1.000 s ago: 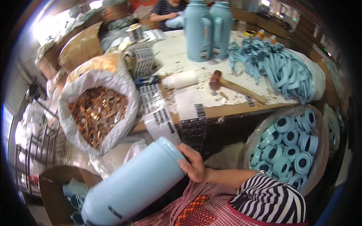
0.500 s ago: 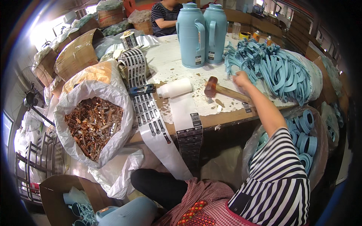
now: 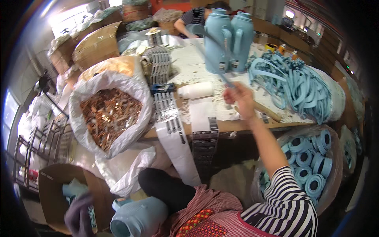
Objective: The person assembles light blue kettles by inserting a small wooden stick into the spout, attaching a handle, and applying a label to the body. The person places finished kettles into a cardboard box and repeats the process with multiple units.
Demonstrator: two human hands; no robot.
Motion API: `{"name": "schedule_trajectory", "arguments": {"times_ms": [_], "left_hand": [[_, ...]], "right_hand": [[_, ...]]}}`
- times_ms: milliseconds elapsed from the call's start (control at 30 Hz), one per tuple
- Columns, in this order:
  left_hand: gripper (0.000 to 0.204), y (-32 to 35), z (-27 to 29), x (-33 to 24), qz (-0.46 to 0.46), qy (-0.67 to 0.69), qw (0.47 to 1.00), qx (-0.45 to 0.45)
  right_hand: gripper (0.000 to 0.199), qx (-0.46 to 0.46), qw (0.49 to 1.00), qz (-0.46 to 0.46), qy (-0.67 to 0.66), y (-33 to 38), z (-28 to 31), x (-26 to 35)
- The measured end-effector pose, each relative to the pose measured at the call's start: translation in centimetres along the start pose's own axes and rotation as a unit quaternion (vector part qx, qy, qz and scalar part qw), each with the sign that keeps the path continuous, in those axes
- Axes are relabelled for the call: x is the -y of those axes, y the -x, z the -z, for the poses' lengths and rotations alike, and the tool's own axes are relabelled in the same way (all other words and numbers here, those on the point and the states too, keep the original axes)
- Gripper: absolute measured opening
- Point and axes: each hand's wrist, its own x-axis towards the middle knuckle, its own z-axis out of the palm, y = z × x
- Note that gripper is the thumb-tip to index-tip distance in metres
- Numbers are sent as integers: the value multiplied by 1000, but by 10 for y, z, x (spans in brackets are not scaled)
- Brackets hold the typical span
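Over the table's front, my right hand (image 3: pixel 241 101) grips one end of a light blue plastic strap (image 3: pixel 213 57). The strap is blurred by motion and passes in front of two blue vacuum flasks (image 3: pixel 218 43). Below my hand lies a mallet (image 3: pixel 268 112), its head mostly hidden. A pile of similar straps (image 3: pixel 300 85) covers the table's right side. At lower left, a purple-grey gloved shape (image 3: pixel 79 217), apparently my left hand, is smeared over a cardboard box (image 3: pixel 59 177); its fingers cannot be made out. A blue flask body (image 3: pixel 140 215) rests by my lap, open end leftward.
A white sack (image 3: pixel 144 114) of brown scraps stands at left. Label strips (image 3: pixel 171 136) hang off the table edge beside a white roll (image 3: pixel 196 91). At right is a bag of blue rings (image 3: pixel 314 185). Another person (image 3: pixel 193 17) sits beyond the table.
My right hand has come away from the strap pile, moving left with a strap in it. The purple-grey shape has appeared at lower left. The flask body by my lap has turned, showing its open end.
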Motion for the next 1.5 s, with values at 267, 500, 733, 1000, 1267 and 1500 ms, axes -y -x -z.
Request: {"name": "schedule_trajectory", "arguments": {"times_ms": [267, 500, 733, 1000, 1267, 1500], "left_hand": [[24, -65, -56, 4, 93, 363, 914, -159], [25, 41, -43, 61, 109, 258, 945, -169], [8, 68, -131, 126, -1, -5, 962, -274], [15, 61, -143, 87, 350, 492, 742, -290], [16, 82, -154, 83, 130, 213, 897, -364], [33, -29, -83, 90, -363, -65, 846, -386]], "right_hand": [[56, 136, 910, 362, 147, 104, -282, 75], [23, 328, 884, -223, -249, 140, -330, -3], [16, 387, 828, -338, -224, 155, -333, -71], [26, 263, 784, -488, -279, 174, -310, -56], [64, 361, 819, -330, -298, 176, -312, -71], [34, 468, 780, -340, -240, 131, -302, -113]]}}
